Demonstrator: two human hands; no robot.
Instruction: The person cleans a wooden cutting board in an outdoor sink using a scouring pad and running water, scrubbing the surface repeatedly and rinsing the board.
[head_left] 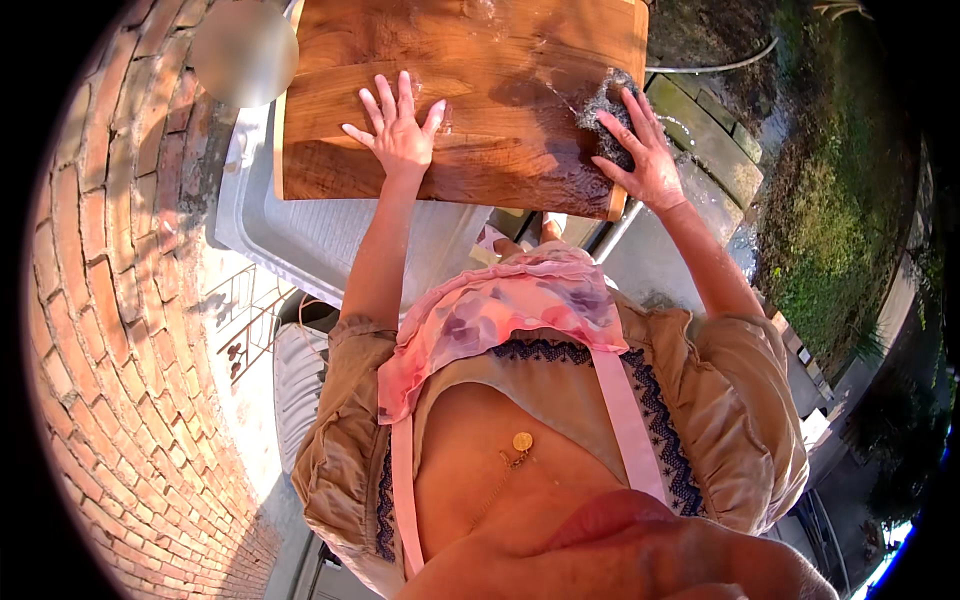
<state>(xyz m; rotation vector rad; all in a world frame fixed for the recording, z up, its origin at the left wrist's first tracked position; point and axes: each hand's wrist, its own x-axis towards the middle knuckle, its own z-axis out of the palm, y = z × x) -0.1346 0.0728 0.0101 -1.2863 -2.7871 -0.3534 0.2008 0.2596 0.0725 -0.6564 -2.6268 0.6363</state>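
A wide brown wooden board, wet and shiny in places, lies in front of me across a white ridged laundry sink. My left hand rests on the board with fingers spread and holds nothing. At the board's right edge, my right hand presses a grey metal scouring pad against the wood, its fingers over the pad. Water drips and splashes beside the pad, and the surface near it is dark with wet.
A brick wall runs along the left. Stone paving slabs and a strip of grass lie to the right. A pale hose or pipe curves beyond the board's right edge. Left of me stand a thin metal rack and a ribbed white object.
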